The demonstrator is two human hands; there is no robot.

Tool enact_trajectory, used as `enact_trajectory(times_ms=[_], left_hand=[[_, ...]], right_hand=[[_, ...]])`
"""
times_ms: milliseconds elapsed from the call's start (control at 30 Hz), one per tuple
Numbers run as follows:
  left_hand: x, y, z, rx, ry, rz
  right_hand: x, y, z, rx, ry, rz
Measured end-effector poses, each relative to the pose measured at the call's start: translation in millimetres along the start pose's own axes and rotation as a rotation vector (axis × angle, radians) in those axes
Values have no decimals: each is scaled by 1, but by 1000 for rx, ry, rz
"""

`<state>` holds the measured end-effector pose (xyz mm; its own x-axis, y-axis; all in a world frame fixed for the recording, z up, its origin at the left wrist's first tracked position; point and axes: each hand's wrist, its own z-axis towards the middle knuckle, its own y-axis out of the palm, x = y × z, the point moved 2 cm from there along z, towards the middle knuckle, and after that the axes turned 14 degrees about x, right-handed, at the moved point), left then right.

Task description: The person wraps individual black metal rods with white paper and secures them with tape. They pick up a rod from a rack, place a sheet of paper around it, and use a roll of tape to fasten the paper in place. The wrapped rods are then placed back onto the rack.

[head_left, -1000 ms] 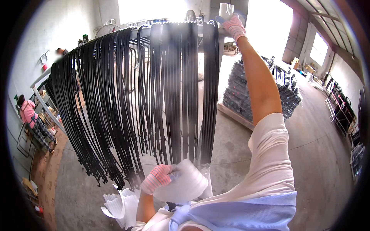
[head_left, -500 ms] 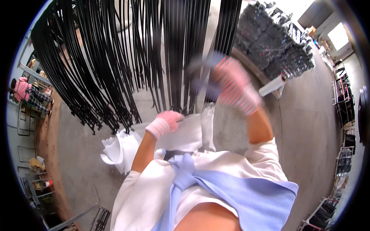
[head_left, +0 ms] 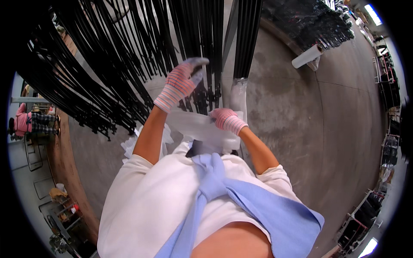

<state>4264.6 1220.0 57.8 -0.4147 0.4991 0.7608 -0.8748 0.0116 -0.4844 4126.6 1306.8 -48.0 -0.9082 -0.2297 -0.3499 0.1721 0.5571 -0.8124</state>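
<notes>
Long thin black rods [head_left: 142,38] hang in rows in front of me, their lower ends loose. My left hand [head_left: 180,84], in a pink striped glove with grey fingertips, is raised beside a middle bundle of rods [head_left: 211,64]; its fingers are curved, with thumb and fingers apart. Lower and to the right, my right hand [head_left: 228,120], gloved alike, has its fingers closed on the upper edge of a white sheet [head_left: 189,122], which looks like thin foam. The sheet spreads below the rod ends. A clear plastic wrap [head_left: 239,92] covers the end of the right-hand bundle.
A white film roll [head_left: 307,56] lies near a large dark stack [head_left: 309,21] at the far right. Crumpled white sheeting [head_left: 129,148] is at left. Racks [head_left: 389,146] line the right side. A person in pink [head_left: 23,122] is at far left.
My left hand has left the white sheet and risen toward the rods. My right hand has come down from the upper right and taken the sheet's edge. The view has shifted slightly.
</notes>
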Motion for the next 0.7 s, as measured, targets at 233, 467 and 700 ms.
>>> enact_trajectory(times_ms=[233, 467, 700], left_hand=[[59, -60, 57, 696, 442, 257], [101, -67, 133, 465, 791, 961], [93, -81, 174, 121, 851, 1083]], right_hand=[[-6, -79, -6, 769, 0, 359], [-18, -137, 22, 1179, -210, 1104], [-73, -154, 54, 1439, -85, 653]])
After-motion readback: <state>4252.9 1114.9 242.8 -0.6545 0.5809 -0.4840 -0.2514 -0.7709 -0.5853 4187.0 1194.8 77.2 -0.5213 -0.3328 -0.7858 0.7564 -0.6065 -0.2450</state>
